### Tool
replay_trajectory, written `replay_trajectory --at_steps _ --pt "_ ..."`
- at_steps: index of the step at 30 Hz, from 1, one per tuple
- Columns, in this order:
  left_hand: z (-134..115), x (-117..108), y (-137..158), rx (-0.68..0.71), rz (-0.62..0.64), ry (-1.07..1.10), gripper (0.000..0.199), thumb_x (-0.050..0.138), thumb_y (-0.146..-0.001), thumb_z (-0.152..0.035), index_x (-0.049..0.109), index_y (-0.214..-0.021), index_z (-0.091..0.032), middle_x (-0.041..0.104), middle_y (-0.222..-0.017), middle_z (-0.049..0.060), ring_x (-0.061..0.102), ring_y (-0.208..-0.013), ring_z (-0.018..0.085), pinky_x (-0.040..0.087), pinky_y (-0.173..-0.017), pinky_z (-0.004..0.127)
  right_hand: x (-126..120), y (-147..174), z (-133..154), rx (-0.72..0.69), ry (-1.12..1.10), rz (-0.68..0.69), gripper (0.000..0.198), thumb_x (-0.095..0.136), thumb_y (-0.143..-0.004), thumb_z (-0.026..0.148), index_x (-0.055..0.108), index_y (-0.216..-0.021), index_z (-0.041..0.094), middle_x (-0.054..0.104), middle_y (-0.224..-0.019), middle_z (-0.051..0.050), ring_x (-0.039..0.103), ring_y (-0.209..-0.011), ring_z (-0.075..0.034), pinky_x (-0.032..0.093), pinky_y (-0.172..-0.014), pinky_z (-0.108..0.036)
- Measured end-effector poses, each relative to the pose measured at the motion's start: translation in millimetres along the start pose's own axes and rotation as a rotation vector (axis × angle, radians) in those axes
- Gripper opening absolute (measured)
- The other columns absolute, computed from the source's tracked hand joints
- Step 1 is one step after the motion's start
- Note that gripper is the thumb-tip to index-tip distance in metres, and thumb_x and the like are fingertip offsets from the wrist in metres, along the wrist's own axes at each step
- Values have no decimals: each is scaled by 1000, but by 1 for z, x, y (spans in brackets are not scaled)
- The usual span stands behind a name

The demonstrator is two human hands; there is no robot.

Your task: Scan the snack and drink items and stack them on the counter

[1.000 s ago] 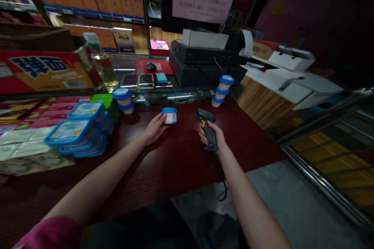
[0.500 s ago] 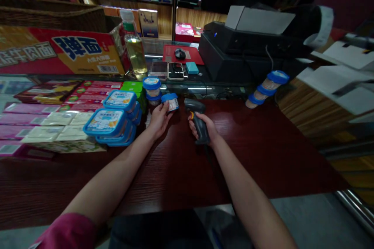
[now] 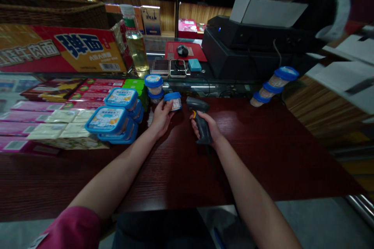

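Note:
My left hand [image 3: 162, 118] grips a small tub with a blue lid [image 3: 176, 103], its printed label turned toward the right. In my right hand [image 3: 208, 127] is a dark grey barcode scanner [image 3: 202, 122], held by its handle, with a finger at the yellow trigger. The scanner's head is a short way right of the tub, not touching it. Two like tubs [image 3: 153, 85] stand stacked just behind my left hand. Another stack of blue-lidded tubs [image 3: 271, 90] leans to the right at the counter's far right. Flat blue-lidded boxes [image 3: 107, 120] are piled left of my left forearm.
Pink, cream and red cartons [image 3: 70, 132] cover the left of the dark wooden counter [image 3: 181, 179]. Behind stand a printed cardboard box [image 3: 78, 50], a bottle of yellow liquid [image 3: 136, 46], phones [image 3: 178, 68], a mouse [image 3: 182, 50] and a black machine [image 3: 230, 52]. The scanner's cable hangs down toward me.
The whole view has shifted slightly, so the shelves and counter items sit a little differently. Both hands keep their holds on the tub and the scanner.

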State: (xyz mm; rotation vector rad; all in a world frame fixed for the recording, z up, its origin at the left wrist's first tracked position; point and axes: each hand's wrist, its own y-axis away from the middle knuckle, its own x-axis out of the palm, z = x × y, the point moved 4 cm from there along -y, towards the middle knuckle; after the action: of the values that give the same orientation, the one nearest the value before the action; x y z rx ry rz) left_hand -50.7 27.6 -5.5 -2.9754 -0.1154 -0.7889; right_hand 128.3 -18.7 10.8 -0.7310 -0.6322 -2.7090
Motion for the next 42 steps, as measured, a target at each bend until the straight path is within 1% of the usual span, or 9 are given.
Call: replay_trajectory --at_steps 4,8,12,15,19,22,27,32,42 --pt "-16 3 12 233 51 -297 65 83 -80 -44 55 -135 -26 70 -126 9 67 -119 25 53 -104 42 -2 -1 0 -10 -25 -3 27 61 -89 44 64 -87 17 58 -58 3 47 -37 -9 39 -29 -18" --pt "-50 17 28 588 92 -628 67 89 -74 -37 56 -130 -25 65 -132 9 64 -124 27 50 -109 44 -5 -3 1 -12 -72 25 26 60 -91 42 64 -86 17 56 -57 3 47 -37 -9 39 -30 -19" --pt "-87 31 24 825 -73 -663 63 85 -79 -37 53 -132 -26 62 -132 8 63 -123 25 50 -109 42 -9 -3 0 4 -149 37 24 59 -92 41 63 -87 18 57 -58 3 48 -37 -9 39 -31 -18" --pt "-110 34 6 925 -223 -595 63 81 -83 -34 48 -136 -26 58 -137 10 61 -126 25 48 -111 40 -12 -4 -1 5 -177 39 24 60 -91 42 62 -88 18 56 -58 3 48 -38 -9 38 -31 -18" --pt "-125 24 -23 919 -386 -566 64 78 -85 -29 44 -139 -25 57 -141 11 60 -128 24 47 -112 38 -12 -6 -1 -14 -171 64 24 61 -91 41 63 -88 17 56 -58 3 47 -37 -9 38 -31 -18" --pt "-127 17 -37 891 -436 -567 63 77 -84 -27 45 -138 -25 57 -143 11 58 -131 24 44 -115 38 -12 -8 -1 -20 -168 73 24 62 -90 41 63 -89 17 56 -58 3 47 -37 -9 38 -31 -18" --pt "-119 16 -43 848 -427 -583 63 77 -82 -23 48 -138 -24 56 -145 10 54 -137 25 37 -120 39 -13 -10 -1 -34 -170 85 26 65 -87 43 63 -89 18 55 -60 3 47 -38 -9 38 -31 -18" --pt "-114 10 -45 837 -465 -609 64 79 -78 -17 53 -136 -24 61 -139 9 56 -134 26 39 -119 40 -12 -11 -2 -44 -134 99 29 68 -85 46 64 -90 18 55 -61 3 47 -40 -10 39 -32 -19" --pt "-107 3 -55 800 -454 -659 69 79 -79 -19 51 -143 -22 58 -145 12 55 -138 28 37 -122 43 -12 -9 1 -70 -159 107 29 68 -84 45 65 -89 16 55 -61 3 45 -41 -9 38 -32 -19"
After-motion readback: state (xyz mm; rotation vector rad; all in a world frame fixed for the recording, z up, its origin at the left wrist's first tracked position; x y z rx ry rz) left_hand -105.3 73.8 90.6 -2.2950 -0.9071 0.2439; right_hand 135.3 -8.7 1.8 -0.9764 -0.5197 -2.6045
